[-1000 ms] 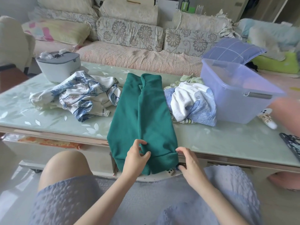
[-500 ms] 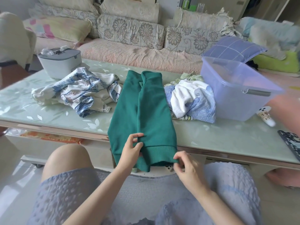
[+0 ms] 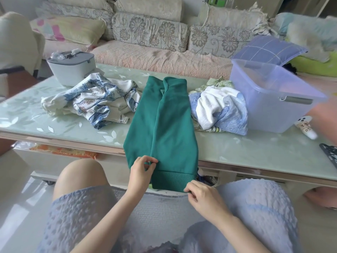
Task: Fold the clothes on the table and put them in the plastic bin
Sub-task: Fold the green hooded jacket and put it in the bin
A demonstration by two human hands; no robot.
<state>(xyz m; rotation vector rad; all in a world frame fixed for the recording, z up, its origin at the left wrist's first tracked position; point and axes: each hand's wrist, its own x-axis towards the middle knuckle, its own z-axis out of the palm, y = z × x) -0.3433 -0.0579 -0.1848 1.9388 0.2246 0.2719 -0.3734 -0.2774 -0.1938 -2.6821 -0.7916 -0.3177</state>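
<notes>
A glass desk [image 3: 237,148] stood before a floral sofa [image 3: 149,31], with the green sweatshirt [image 3: 167,125] lying lengthwise at its middle.
Its ribbed hem hung over the near edge toward my lap. The fingers of my left hand [image 3: 141,170] pinched the folded edge just above the hem, and those of my right hand [image 3: 202,195] curled on the hem's right corner. Blue-patterned clothes [image 3: 91,101] lay left, a white and blue heap [image 3: 218,108] right, and the plastic bin [image 3: 269,110] further right.

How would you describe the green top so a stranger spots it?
Start at the glass table before the sofa. At its middle, between two crumpled piles, lies the green top, its ribbed hem overhanging the near edge, left hand and right hand pinching it. It alone is plain green and smoothed flat.
</notes>
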